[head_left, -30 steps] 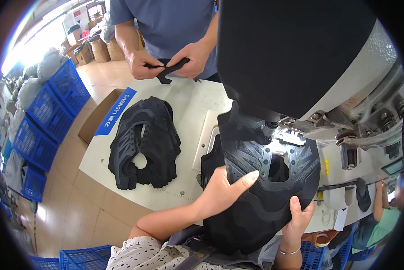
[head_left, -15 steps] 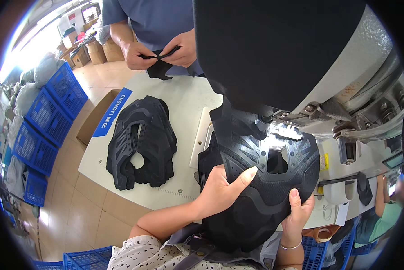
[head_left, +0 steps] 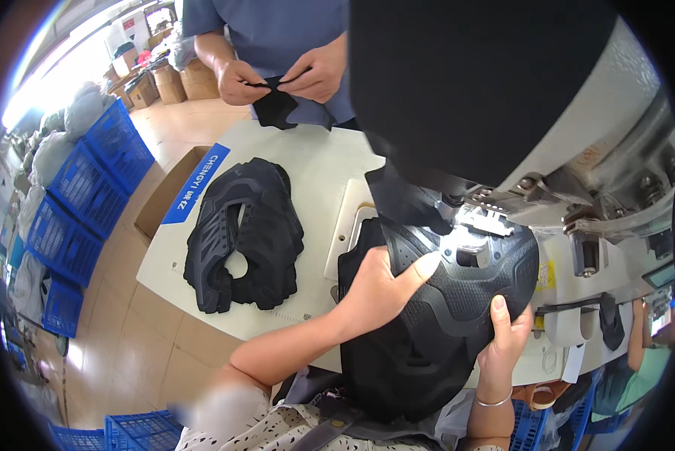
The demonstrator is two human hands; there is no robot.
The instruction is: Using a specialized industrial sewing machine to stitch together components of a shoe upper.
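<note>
A black textured shoe upper lies under the brightly lit needle area of a sewing machine. My left hand grips its left side, thumb on top beside the row of eyelets, the other fingers mostly hidden. On the right edge, my right hand pinches the same upper with the thumb above and fingers beneath. More black pieces hang below it toward my lap; whether they are joined to it I cannot tell. The needle tip is lost in glare.
Left on the white table rests a pile of black shoe uppers. Across from me a co-worker's hands hold a small black piece. A cardboard box and blue crates stand at left. Machine parts jut out at right.
The upper has slid away from me and turned slightly under the needle area, both hands moving with it. The co-worker's black piece now hangs more spread out. The whole view has shifted slightly.
</note>
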